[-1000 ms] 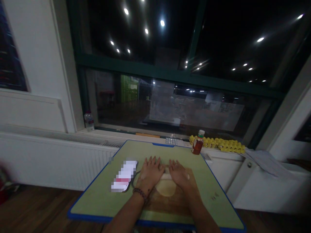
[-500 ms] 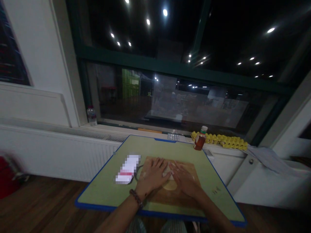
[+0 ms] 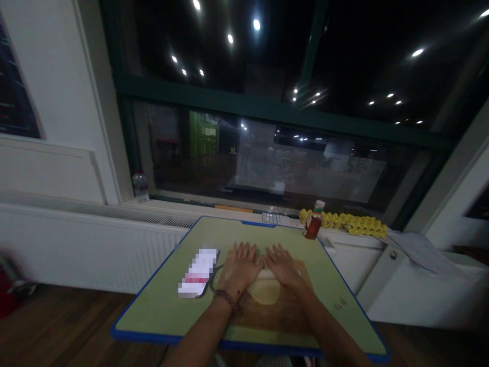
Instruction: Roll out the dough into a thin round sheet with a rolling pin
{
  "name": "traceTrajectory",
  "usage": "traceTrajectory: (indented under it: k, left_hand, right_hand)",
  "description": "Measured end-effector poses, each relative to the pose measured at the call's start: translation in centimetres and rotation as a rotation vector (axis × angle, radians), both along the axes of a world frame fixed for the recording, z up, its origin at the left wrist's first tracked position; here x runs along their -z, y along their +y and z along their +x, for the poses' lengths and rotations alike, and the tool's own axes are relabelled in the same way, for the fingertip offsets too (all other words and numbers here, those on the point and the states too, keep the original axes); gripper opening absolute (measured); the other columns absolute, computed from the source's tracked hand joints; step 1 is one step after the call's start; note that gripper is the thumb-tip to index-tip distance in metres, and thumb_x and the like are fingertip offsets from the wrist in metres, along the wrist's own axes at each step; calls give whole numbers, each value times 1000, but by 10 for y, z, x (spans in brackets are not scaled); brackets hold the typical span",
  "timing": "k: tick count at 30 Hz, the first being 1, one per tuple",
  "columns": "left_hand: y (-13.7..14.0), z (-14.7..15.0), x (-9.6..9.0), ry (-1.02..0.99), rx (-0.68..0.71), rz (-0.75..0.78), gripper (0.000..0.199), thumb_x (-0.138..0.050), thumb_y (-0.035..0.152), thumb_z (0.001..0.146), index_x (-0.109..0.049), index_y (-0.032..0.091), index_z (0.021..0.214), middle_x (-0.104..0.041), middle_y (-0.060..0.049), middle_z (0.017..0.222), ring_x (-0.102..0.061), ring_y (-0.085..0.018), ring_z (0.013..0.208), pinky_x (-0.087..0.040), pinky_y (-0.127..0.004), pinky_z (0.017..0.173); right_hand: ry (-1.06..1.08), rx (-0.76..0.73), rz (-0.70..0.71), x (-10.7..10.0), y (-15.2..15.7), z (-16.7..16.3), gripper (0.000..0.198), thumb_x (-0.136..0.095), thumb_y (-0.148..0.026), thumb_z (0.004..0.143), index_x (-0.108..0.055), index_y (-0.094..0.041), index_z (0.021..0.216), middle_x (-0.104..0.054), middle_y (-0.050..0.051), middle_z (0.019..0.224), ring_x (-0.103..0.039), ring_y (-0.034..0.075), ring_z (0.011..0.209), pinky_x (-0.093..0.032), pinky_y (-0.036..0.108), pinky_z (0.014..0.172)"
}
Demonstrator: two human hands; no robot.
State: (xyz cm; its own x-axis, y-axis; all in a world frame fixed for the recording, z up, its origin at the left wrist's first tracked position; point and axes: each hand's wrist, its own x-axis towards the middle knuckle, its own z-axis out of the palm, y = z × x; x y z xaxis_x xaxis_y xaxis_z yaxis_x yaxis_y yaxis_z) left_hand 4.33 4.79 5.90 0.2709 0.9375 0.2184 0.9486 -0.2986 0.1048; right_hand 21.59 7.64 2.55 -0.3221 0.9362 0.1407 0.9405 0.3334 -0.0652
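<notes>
A flat, round, pale yellow piece of dough (image 3: pixel 264 292) lies on a wooden board (image 3: pixel 273 318). Across its far edge runs a pale bar that looks like a rolling pin (image 3: pixel 266 274), mostly covered by my hands. My left hand (image 3: pixel 244 267) rests flat over the bar's left end, fingers stretched forward, a beaded bracelet on the wrist. Over the right end lies my right hand (image 3: pixel 282 267), palm down with its fingers spread. Both thumbs point inward, towards each other. What lies under the palms is hidden.
The board sits on a green table with a blue rim (image 3: pixel 148 337). A phone (image 3: pixel 198 272) with a blurred screen lies left of the board. A bottle of reddish-brown liquid (image 3: pixel 313 221) stands at the back right. Behind are a yellow egg carton (image 3: pixel 351 223) and a radiator (image 3: pixel 95 250).
Both hands have slid forward, away from me, with the pale bar. More of the dough shows in front of them. The view has shifted slightly.
</notes>
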Motion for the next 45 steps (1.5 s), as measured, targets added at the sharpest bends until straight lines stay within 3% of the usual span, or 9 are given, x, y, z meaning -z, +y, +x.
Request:
traceTrajectory:
  k: [4, 7, 13, 18, 23, 29, 32, 40, 45]
  left_hand:
    - [-31, -2, 17, -120, 155, 118, 48, -31, 43, 98, -44, 24, 140, -46, -5, 147, -35, -26, 138, -24, -49, 114]
    - [-42, -2, 23, -164, 204, 139, 49, -36, 46, 97, -44, 25, 141, -47, -3, 146, -35, -24, 137, -27, -45, 114]
    - [-5, 3, 7, -79, 98, 40, 52, -31, 49, 97, -50, 22, 137, -49, -8, 144, -37, -28, 137, -21, -50, 114]
    - [17, 5, -2, -70, -56, -123, 63, -26, 52, 96, -35, 16, 147, -34, -13, 153, -24, -31, 143, -15, -54, 115]
    - [-16, 4, 9, -57, 126, 46, 48, -28, 38, 98, -47, 20, 139, -46, -10, 146, -33, -29, 138, -19, -54, 114]
    - [-36, 5, 20, -150, 196, 149, 46, -29, 44, 99, -44, 26, 139, -50, -3, 142, -39, -23, 133, -22, -45, 115]
    - [-19, 5, 20, -92, 213, 123, 45, -29, 39, 99, -47, 22, 137, -50, -7, 142, -38, -25, 134, -20, -47, 115]
    - [20, 7, 5, -38, -4, -63, 57, -26, 46, 97, -39, 16, 144, -41, -13, 149, -30, -31, 140, -14, -54, 114]
    - [-4, 3, 12, -11, 185, 52, 48, -24, 34, 99, -44, 21, 140, -46, -10, 146, -32, -29, 139, -17, -56, 113]
  right_hand:
    - [8, -125, 188, 13, -40, 12, 48, -25, -27, 99, -40, -21, 144, -39, 5, 149, -18, 24, 144, -24, 48, 116]
    - [-11, -150, 212, 17, -53, 18, 49, -22, -27, 100, -32, -23, 147, -33, 3, 153, -19, 23, 144, -24, 48, 116]
    - [-104, -105, 46, -5, -12, 4, 49, -22, -20, 98, -43, -12, 142, -38, 13, 148, -20, 24, 144, -23, 48, 116]
    - [-67, -70, -14, -16, 17, -6, 46, -30, -26, 97, -44, -23, 141, -37, 6, 149, -21, 22, 143, -18, 49, 117]
    - [-54, -192, 90, 3, -11, 10, 46, -27, -21, 97, -46, -18, 140, -42, 8, 147, -24, 22, 143, -22, 48, 117]
    - [-50, -347, 194, 13, -39, 27, 48, -24, -20, 98, -40, -11, 143, -39, 11, 149, -23, 22, 143, -23, 46, 118]
    - [-46, -325, 107, 5, -26, 20, 49, -22, -18, 97, -42, -13, 142, -43, 10, 146, -29, 21, 141, -19, 48, 119]
    - [-60, -63, -45, -20, 3, -6, 46, -30, -27, 98, -44, -20, 141, -38, 8, 149, -25, 25, 142, -18, 51, 116]
    - [-47, -81, 32, -9, -24, -2, 50, -23, -22, 97, -44, -16, 142, -41, 11, 147, -23, 27, 143, -19, 52, 116]
